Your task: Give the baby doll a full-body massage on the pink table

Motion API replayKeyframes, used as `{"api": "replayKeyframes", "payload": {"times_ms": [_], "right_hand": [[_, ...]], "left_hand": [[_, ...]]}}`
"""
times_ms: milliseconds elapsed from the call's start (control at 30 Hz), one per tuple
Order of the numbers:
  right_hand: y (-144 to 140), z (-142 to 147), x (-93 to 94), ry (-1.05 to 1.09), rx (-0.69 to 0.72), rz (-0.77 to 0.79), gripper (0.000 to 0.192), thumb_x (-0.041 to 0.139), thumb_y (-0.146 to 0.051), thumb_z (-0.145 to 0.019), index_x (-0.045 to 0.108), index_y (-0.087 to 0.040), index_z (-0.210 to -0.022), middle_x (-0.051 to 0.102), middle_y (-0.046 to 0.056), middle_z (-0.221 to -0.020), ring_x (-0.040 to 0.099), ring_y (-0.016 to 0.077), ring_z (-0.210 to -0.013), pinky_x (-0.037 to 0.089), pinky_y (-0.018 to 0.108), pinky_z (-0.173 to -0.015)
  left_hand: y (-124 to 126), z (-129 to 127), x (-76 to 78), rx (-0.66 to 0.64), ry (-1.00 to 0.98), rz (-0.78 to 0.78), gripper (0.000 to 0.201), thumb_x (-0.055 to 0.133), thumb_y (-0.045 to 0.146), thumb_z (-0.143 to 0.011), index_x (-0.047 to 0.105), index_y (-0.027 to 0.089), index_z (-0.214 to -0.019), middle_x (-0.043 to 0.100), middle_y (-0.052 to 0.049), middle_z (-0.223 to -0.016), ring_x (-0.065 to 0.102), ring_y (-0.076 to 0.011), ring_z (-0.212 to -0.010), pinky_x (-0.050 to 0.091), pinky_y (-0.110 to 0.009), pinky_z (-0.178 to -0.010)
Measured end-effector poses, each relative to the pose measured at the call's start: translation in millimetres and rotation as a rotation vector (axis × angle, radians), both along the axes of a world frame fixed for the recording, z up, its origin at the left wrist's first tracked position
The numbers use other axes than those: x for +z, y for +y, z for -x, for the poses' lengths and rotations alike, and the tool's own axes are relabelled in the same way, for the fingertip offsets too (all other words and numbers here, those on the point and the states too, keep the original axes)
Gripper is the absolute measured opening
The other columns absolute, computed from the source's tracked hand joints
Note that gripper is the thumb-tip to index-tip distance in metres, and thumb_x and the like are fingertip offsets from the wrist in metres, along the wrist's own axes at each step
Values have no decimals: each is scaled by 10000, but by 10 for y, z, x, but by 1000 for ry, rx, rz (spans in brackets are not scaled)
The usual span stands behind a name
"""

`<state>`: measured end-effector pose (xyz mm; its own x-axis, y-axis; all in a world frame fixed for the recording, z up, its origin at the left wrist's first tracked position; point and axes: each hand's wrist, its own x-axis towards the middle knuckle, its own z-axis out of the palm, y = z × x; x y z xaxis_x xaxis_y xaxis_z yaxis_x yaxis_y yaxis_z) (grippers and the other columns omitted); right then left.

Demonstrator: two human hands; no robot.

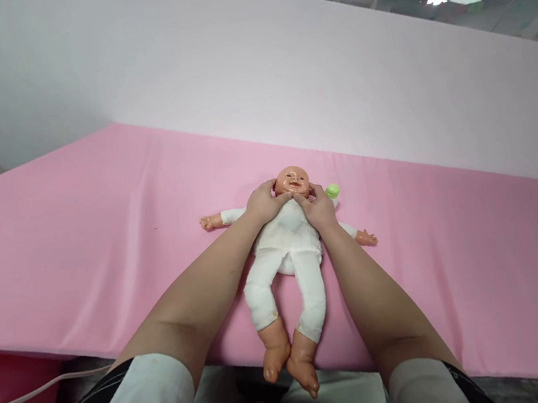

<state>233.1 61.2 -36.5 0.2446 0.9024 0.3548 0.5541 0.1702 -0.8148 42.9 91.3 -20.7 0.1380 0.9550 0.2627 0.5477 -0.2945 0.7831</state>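
Both of our hands are closed around the neck of the plastic baby doll in a white cloth suit [291, 252], left hand [265, 202] and right hand [319, 209] either side of its chin. It lies face-up on the pink sheet [100, 220], feet overhanging the near edge; we judge we are adjusting the collar, needing small fingertip work.

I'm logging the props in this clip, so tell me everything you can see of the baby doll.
The doll lies on its back on the pink sheet, head away from the camera, arms spread wide. Its bald head, hands and bare feet look like peach plastic; a white cloth suit covers body and legs. The feet hang past the near edge. The left hand and right hand rest at its neck and shoulders. A small green thing lies beside its head.
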Motion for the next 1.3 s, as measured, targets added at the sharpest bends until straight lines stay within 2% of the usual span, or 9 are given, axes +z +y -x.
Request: {"api": "replayKeyframes", "payload": {"times_ms": [233,367,467,600,733,833,933,1167,1300], "right_hand": [[48,-71,-48,-11,43,-31,583,599,-566,-994,632,-183,-1433,707,141,-1422,669,272,-1327,487,457,-1182],[79,-112,-70,11,79,-68,617,499,-621,-1027,663,-164,-1407,687,156,-1451,639,273,-1367,465,461,-1206],[91,-116,-79,59,91,-63,657,448,-666,-1025,676,-162,-1379,736,157,-1362,691,275,-1273,522,472,-1140],[39,-52,-38,69,45,-14,664,612,-669,-943,640,-187,-1399,748,130,-1330,724,257,-1172,555,436,-1076],[-36,35,41,32,9,39,828,841,-661,-751,608,-202,-1400,758,128,-1290,741,255,-1072,590,402,-982],[-49,64,66,28,-15,40,815,855,-662,-734,618,-211,-1370,769,116,-1256,744,255,-1054,597,396,-955],[-28,51,48,16,-25,18,743,834,-627,-781,634,-211,-1364,771,112,-1260,736,267,-1122,580,411,-1014],[41,-45,-62,0,39,-14,610,617,-523,-991,602,-155,-1478,675,133,-1476,650,246,-1358,477,411,-1195],[-8,-47,-29,-113,36,-34,531,426,-468,-1085,620,-161,-1473,664,119,-1496,627,230,-1392,461,399,-1208]], "left_hand": [[125,44,-158,-27,-108,-24,568,598,617,-959,690,269,-1399,725,-60,-1400,660,-322,-1293,490,-424,-1119],[201,56,-223,-51,-182,-10,537,498,557,-1020,700,232,-1397,742,-70,-1369,677,-283,-1268,495,-406,-1120],[194,57,-213,-51,-193,3,536,442,536,-1044,714,210,-1373,760,-84,-1321,694,-271,-1224,509,-402,-1092],[103,46,-137,-35,-149,-20,588,571,621,-977,693,210,-1379,746,-90,-1342,699,-291,-1187,517,-405,-1050],[36,23,-58,-26,-67,6,689,757,600,-844,657,214,-1406,743,-90,-1335,717,-308,-1081,541,-406,-939],[44,5,-45,-27,-40,1,666,753,578,-850,656,221,-1403,743,-89,-1329,713,-318,-1093,535,-415,-935],[69,-3,-66,-16,-24,-11,643,722,586,-879,656,214,-1399,731,-105,-1346,697,-331,-1149,531,-424,-956],[132,9,-157,-35,-77,-57,544,519,511,-1017,646,170,-1421,678,-145,-1437,624,-327,-1314,460,-454,-1123],[143,4,-198,-5,-137,-41,471,378,417,-1073,706,196,-1328,750,-117,-1298,670,-283,-1212,487,-423,-1082]]}}
